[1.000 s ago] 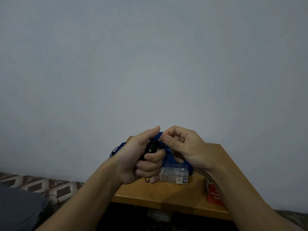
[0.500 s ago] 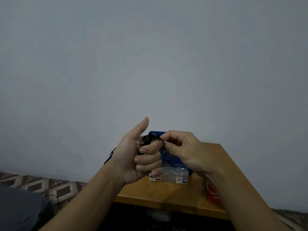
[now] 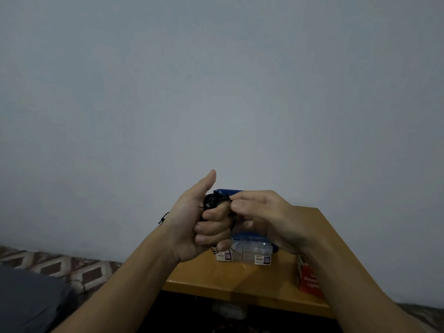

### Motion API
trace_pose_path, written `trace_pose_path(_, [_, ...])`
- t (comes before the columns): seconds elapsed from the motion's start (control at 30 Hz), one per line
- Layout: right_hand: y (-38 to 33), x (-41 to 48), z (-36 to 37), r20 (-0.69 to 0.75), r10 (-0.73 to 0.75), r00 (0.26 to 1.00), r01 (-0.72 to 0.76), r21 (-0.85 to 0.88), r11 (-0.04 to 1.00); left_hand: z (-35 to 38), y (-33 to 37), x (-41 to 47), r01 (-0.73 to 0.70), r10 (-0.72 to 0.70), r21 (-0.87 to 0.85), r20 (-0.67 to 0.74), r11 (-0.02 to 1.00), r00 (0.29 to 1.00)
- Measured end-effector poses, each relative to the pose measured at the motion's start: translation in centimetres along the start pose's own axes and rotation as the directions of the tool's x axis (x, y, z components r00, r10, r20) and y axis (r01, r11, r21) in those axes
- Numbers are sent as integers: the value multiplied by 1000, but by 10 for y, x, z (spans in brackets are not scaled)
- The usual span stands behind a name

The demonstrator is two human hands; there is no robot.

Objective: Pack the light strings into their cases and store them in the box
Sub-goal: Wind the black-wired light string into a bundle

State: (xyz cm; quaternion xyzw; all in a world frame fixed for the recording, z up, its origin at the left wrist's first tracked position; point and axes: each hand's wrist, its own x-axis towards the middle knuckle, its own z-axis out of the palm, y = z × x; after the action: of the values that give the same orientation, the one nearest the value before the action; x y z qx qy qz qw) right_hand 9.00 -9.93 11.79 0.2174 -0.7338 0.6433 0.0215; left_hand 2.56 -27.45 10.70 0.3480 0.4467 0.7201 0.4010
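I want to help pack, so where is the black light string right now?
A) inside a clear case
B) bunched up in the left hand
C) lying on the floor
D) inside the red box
B: the left hand grips the black light string as a bundle, thumb up, while the right hand pinches its wire at the top; the clear cases sit on the table behind the hands.

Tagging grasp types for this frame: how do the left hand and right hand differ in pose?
Left hand wraps curled fingers round the bundled light string; right hand only pinches a strand at the bundle's top. Left hand's thumb sticks straight up, clear of the bundle; right hand's thumb is folded in at the pinch. Shared: both hold the same string, raised above the table.
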Motion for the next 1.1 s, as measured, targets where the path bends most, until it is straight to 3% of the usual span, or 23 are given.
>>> trace_pose_path(0.13, [4, 1, -2, -10, -16, 1000, 15, -76, 997, -4, 0, 1, 20, -19, -41, 26, 999, 999])
trace_pose_path(0.47, [5, 4, -4, 14, 50, 999, -51, 142, 989, -9, 3, 3, 83, -73, -69, 134, 994, 988])
trace_pose_path(0.8, [-6, 7, 5, -95, 33, 995, -61, -313, 948, -2, 5, 6, 116, -118, -23, -110, 993, 987])
trace_pose_path(1.1, [-1, 11, 7, -115, 48, 992, -83, -319, 944, -11, 11, 8, 166, -139, 149, -178, 975, 974])
